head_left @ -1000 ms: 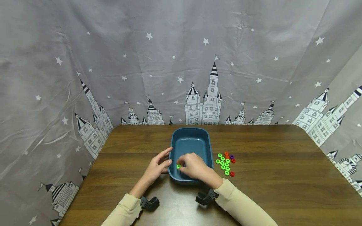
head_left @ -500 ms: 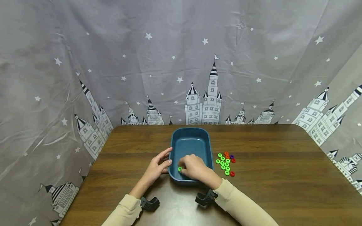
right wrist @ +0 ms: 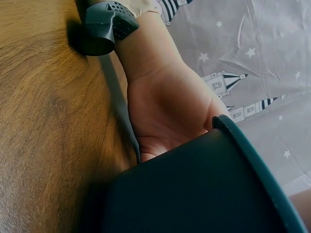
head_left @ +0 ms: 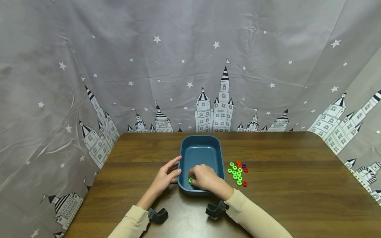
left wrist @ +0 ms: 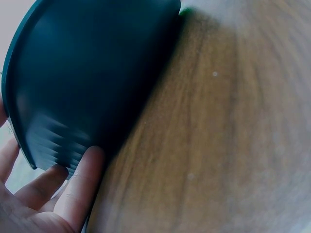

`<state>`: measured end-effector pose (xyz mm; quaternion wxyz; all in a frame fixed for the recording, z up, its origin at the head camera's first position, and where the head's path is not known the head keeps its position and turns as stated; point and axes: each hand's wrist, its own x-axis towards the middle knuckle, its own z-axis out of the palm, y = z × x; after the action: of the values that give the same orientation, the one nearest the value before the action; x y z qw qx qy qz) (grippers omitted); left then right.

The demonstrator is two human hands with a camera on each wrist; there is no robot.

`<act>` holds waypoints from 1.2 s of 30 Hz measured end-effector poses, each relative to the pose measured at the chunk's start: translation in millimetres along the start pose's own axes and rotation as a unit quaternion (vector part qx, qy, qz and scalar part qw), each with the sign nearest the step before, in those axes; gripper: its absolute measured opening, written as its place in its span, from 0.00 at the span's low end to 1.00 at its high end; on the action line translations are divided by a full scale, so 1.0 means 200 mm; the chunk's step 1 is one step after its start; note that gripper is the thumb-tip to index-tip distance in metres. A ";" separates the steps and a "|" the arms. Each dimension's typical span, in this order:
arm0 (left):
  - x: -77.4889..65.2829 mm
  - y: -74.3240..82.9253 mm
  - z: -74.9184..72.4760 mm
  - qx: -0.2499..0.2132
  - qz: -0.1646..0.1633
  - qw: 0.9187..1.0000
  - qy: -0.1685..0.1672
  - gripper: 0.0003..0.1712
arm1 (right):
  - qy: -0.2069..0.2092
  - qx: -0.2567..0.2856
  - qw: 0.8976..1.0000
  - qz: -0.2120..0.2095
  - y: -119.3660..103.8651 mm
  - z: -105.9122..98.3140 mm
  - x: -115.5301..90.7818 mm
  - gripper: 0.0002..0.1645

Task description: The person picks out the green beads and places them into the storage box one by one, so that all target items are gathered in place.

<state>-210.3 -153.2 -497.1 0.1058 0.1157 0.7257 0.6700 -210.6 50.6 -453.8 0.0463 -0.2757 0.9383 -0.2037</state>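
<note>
A deep blue rectangular tray (head_left: 202,155) stands on the wooden table. My left hand (head_left: 164,173) rests against its left side, fingers fairly straight, with the thumb by the rim. In the left wrist view, the fingertips (left wrist: 90,162) touch the tray's outer wall (left wrist: 87,82). Inside the tray's near half, my right hand (head_left: 204,177) pinches a small green ring (head_left: 190,180) low over the floor. From the right wrist, the tray wall (right wrist: 194,189) hides the fingers; only the palm and wrist show.
Right of the tray lies a loose group of small rings: several green rings (head_left: 234,172), orange rings (head_left: 238,162), a purple ring (head_left: 244,166) and red rings (head_left: 244,183). A grey curtain (head_left: 190,66) printed with castles hangs behind the table (head_left: 291,172).
My right hand has shifted slightly nearer and to the right within the tray, with the green ring at its fingertips. The left hand has stayed at the tray's side.
</note>
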 end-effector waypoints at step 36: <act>0.00 0.00 0.00 0.009 -0.003 1.000 0.004 0.33 | 0.036 0.045 0.998 -0.004 0.03 -0.11 -0.03 0.10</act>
<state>-210.0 -153.3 -496.5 0.1039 0.1118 0.7323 0.6636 -213.5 65.9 -435.6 0.0238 -0.2692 0.9282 -0.2557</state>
